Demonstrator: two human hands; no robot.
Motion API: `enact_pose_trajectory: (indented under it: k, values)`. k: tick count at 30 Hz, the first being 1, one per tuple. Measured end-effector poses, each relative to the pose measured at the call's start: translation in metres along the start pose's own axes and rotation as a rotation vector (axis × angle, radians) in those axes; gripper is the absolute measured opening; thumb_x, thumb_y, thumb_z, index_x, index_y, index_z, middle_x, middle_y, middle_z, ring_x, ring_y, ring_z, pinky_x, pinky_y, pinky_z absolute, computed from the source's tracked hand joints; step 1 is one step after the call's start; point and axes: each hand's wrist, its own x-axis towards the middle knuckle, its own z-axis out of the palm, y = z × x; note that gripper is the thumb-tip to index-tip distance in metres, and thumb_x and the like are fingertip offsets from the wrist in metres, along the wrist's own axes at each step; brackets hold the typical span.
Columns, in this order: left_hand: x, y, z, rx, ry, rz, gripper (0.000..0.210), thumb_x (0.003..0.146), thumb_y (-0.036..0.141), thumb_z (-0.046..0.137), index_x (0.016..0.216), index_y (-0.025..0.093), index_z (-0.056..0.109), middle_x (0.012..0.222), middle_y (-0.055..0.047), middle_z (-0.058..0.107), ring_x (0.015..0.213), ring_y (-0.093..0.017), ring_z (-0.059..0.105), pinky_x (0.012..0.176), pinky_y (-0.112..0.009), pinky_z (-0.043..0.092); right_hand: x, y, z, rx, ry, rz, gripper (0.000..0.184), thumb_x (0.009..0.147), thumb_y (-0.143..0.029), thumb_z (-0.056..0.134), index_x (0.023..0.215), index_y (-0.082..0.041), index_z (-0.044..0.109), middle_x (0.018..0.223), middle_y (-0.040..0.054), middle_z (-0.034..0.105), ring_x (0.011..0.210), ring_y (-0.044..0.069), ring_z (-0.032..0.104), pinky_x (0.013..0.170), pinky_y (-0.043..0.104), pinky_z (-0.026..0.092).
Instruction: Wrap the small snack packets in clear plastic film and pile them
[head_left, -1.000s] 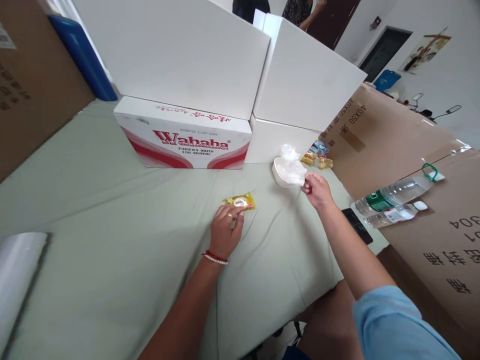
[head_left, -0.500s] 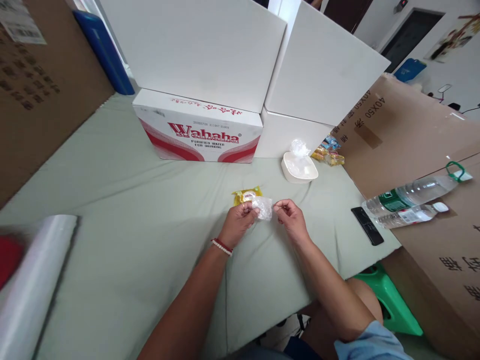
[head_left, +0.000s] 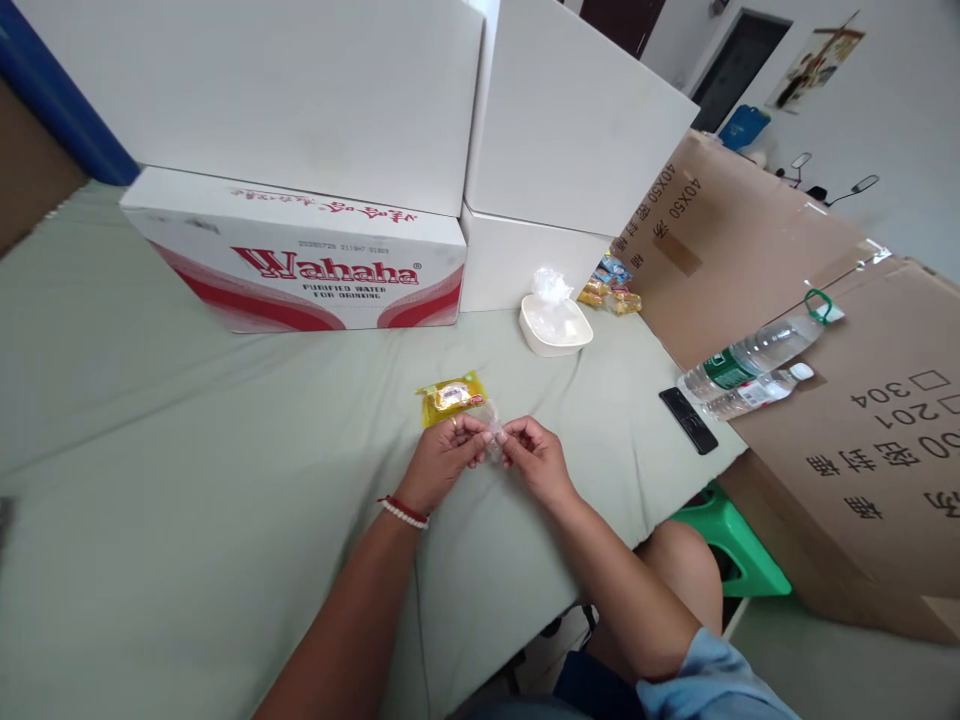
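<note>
Between my two hands is a small crumpled piece of clear plastic film (head_left: 493,416), perhaps a little bag. My left hand (head_left: 448,455), with a ring and a bead bracelet at the wrist, pinches its left side. The fingertips of my right hand (head_left: 534,452) pinch its right side, close to the left fingertips. Just behind my left hand lies a yellow packet (head_left: 452,395) on the green cloth; its near edge is partly covered by my fingers. Farther back stands a white bowl (head_left: 556,338) with crumpled clear plastic in it.
A Wahaha water carton (head_left: 322,275) stands against white panels at the back. Small snack packets (head_left: 611,290) sit behind the bowl. At right lie a phone (head_left: 688,420), a large bottle (head_left: 754,352) and a smaller bottle (head_left: 761,392), beside a brown cardboard wall (head_left: 750,250).
The camera view has turned to the right. My right hand has come in to the plastic and now pinches it, where before its fingers were slightly apart from it. The film is more bunched.
</note>
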Motion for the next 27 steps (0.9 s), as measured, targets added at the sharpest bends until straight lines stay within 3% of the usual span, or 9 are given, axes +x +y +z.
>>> enact_pose_trajectory:
  k: [2,4,9,14,17,19,21,23,27]
  values:
    - [-0.001,-0.002,0.0,0.047,0.01,-0.005,0.039,0.079,0.055,0.076,0.079,0.019,0.063,0.064,0.002,0.062,0.057,-0.013,0.054,0.056,-0.025,0.045,0.003,0.0,-0.011,0.012,0.001,0.024,0.038,0.08,-0.06,0.078,0.083,-0.024,0.065,0.065,-0.0037,0.06,0.057,0.013,0.052,0.057,0.027,0.047]
    - [-0.001,-0.006,0.0,0.119,0.045,-0.019,0.041,0.081,0.059,0.072,0.081,0.019,0.063,0.066,0.001,0.063,0.06,-0.015,0.057,0.057,-0.026,0.046,0.017,-0.003,-0.031,-0.034,0.102,-0.007,0.033,0.081,-0.056,0.077,0.083,-0.025,0.065,0.062,-0.0046,0.057,0.055,0.013,0.049,0.055,0.026,0.043]
    - [0.0,-0.018,-0.002,0.581,0.151,0.041,0.034,0.089,0.054,0.055,0.079,0.022,0.063,0.074,-0.003,0.068,0.069,-0.021,0.064,0.066,-0.032,0.047,0.107,-0.026,-0.105,-0.342,0.642,-0.277,0.023,0.088,-0.047,0.064,0.086,-0.024,0.063,0.081,0.0005,0.067,0.075,0.018,0.058,0.071,0.028,0.049]
    - [-0.001,-0.021,-0.002,0.806,0.1,0.059,0.031,0.094,0.045,0.046,0.082,0.022,0.063,0.084,-0.005,0.071,0.076,-0.022,0.068,0.071,-0.034,0.048,0.216,-0.056,-0.175,-0.768,0.512,-0.158,0.021,0.091,-0.039,0.058,0.093,-0.021,0.069,0.097,0.0081,0.074,0.095,0.024,0.066,0.09,0.036,0.05]
    - [-0.004,-0.021,0.001,0.877,0.105,0.065,0.032,0.097,0.043,0.042,0.083,0.023,0.062,0.085,-0.004,0.07,0.074,-0.021,0.067,0.067,-0.032,0.047,0.27,-0.07,-0.215,-0.905,0.724,-0.141,0.023,0.095,-0.027,0.049,0.101,-0.018,0.07,0.107,0.0141,0.074,0.1,0.026,0.064,0.094,0.039,0.048]
    - [-0.004,-0.022,0.002,0.927,0.103,0.095,0.032,0.1,0.041,0.04,0.083,0.023,0.061,0.084,-0.003,0.069,0.072,-0.021,0.067,0.065,-0.032,0.045,0.301,-0.072,-0.238,-0.969,0.759,-0.122,0.024,0.093,-0.022,0.051,0.107,-0.014,0.07,0.114,0.0192,0.071,0.106,0.027,0.062,0.097,0.042,0.046]
    - [-0.004,-0.023,0.002,0.954,0.095,0.13,0.033,0.101,0.04,0.039,0.083,0.023,0.061,0.084,-0.003,0.068,0.072,-0.02,0.067,0.064,-0.031,0.046,0.33,-0.067,-0.255,-1.008,0.713,-0.134,0.03,0.088,-0.021,0.061,0.116,-0.01,0.068,0.128,0.0235,0.065,0.117,0.029,0.057,0.104,0.044,0.041]
    - [-0.003,-0.023,0.002,0.977,0.097,0.156,0.032,0.102,0.038,0.04,0.083,0.024,0.061,0.083,-0.002,0.068,0.071,-0.019,0.067,0.064,-0.03,0.046,0.354,-0.058,-0.265,-1.042,0.663,-0.154,0.047,0.08,-0.02,0.073,0.125,-0.01,0.064,0.14,0.0251,0.058,0.125,0.031,0.053,0.108,0.044,0.038]
    - [-0.002,-0.022,0.0,1.009,0.1,0.194,0.031,0.104,0.037,0.042,0.084,0.025,0.061,0.081,-0.001,0.067,0.067,-0.018,0.066,0.06,-0.029,0.047,0.384,-0.035,-0.278,-1.071,0.555,-0.184,0.062,0.072,-0.019,0.081,0.13,-0.011,0.061,0.131,0.0248,0.062,0.114,0.033,0.059,0.099,0.045,0.044]
